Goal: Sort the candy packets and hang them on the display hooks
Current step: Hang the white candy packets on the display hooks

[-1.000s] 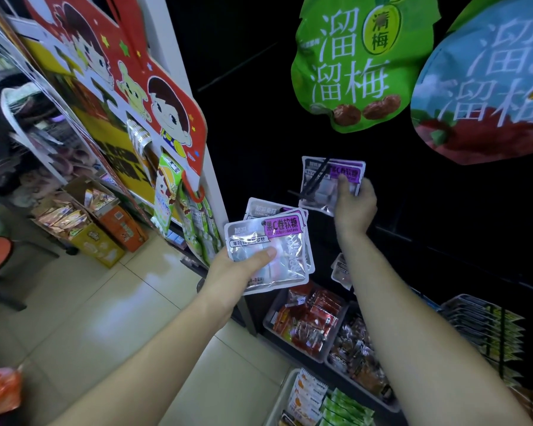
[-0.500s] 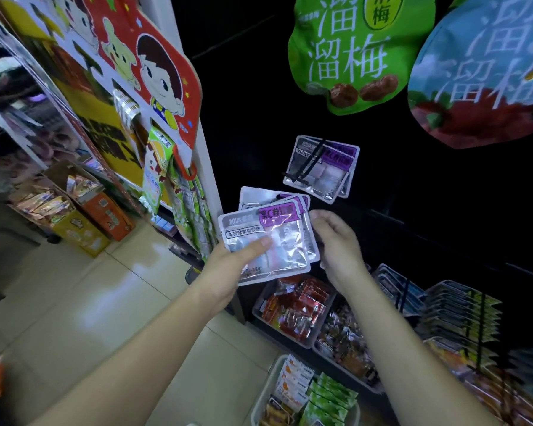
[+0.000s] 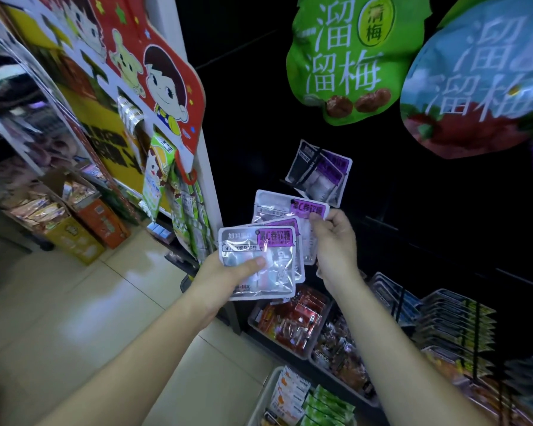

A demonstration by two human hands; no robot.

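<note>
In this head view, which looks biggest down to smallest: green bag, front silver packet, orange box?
green bag
front silver packet
orange box
The packet is nearest the camera, which flatters it over the box.

Light came from overhead — the tiled floor [image 3: 74, 302] carried a pale sheen and the foil packets [image 3: 274, 272] in my left hand [image 3: 216, 278] threw glare. The display wall [image 3: 413, 210] was nearly black. Edges bowed and smeared, perhaps from my head moving.
</note>
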